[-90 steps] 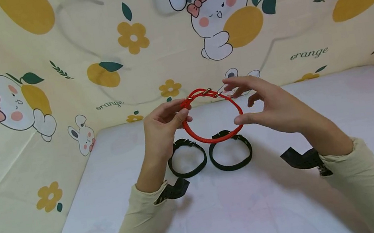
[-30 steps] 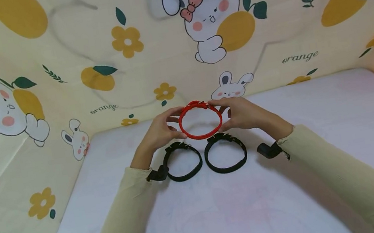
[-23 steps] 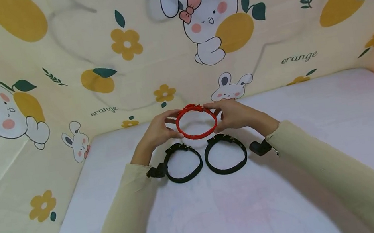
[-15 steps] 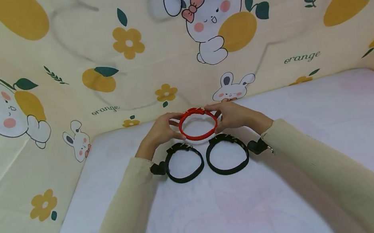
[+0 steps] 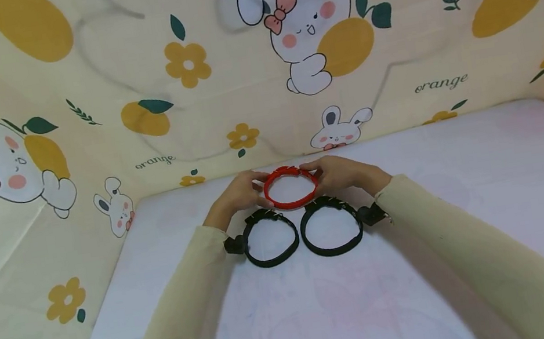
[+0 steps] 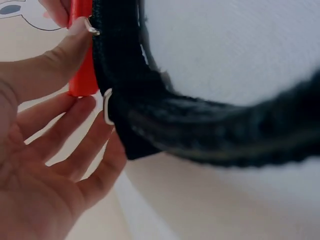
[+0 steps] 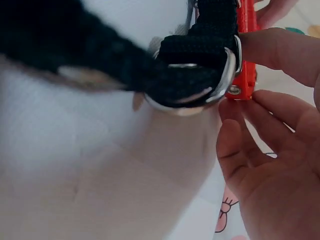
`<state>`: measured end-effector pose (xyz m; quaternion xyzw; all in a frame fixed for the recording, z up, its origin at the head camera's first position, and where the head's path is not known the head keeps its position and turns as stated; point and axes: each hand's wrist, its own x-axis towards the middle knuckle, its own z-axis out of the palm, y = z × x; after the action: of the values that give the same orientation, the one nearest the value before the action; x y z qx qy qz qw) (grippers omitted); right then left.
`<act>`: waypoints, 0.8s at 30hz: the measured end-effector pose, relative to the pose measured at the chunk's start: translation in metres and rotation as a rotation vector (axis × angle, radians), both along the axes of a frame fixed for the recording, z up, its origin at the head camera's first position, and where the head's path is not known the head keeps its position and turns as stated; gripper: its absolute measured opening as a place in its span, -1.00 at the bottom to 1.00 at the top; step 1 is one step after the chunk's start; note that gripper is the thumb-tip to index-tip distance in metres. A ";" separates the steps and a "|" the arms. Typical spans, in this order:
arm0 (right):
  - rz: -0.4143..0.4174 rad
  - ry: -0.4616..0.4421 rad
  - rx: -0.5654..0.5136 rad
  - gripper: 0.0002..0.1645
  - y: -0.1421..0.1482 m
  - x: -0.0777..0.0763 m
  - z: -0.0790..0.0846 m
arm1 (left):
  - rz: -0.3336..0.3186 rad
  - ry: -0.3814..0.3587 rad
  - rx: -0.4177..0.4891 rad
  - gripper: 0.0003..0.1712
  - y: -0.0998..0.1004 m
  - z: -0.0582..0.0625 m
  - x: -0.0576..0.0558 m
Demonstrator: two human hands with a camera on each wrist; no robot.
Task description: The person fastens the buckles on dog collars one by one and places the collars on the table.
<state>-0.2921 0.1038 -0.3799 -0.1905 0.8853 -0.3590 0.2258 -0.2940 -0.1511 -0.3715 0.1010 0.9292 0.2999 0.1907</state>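
A red buckled collar (image 5: 290,205), closed into a ring, is at the back of the table behind two black collars. My left hand (image 5: 237,194) holds its left side, and my right hand (image 5: 338,174) holds the right side. In the left wrist view the thumb lies against the red collar (image 6: 84,82) with the fingers behind and below it. The right wrist view likewise has my thumb on the red collar (image 7: 246,67), fingers underneath. Nearer me, a left black collar (image 5: 271,263) and a right black collar (image 5: 333,251) lie side by side, buckles to the back.
The white table (image 5: 335,312) meets a patterned cloth backdrop (image 5: 220,107) just behind the red collar. The black collars stand close in front of both hands, near the wrist cameras' black mounts (image 5: 234,245).
My right hand, earlier spread with its thumb at the red collar, now grips its right side. The red collar has come down toward the table behind the black collars, which stay put.
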 end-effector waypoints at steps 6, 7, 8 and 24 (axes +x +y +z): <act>0.006 0.018 0.067 -0.05 -0.002 0.001 -0.002 | -0.064 0.000 -0.098 -0.16 0.002 -0.004 -0.001; 0.004 0.019 0.070 -0.06 -0.002 0.001 -0.003 | -0.064 0.001 -0.103 -0.16 0.002 -0.004 -0.001; 0.001 0.019 0.070 -0.06 -0.002 0.001 -0.003 | -0.058 0.001 -0.105 -0.16 0.002 -0.004 -0.001; 0.024 0.264 0.212 -0.22 0.048 0.008 0.011 | 0.004 0.098 -0.211 -0.34 -0.033 0.010 0.017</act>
<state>-0.2845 0.1516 -0.3687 -0.2218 0.9379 -0.2327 0.1305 -0.2769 -0.1843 -0.3620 0.0931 0.9641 0.1954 0.1539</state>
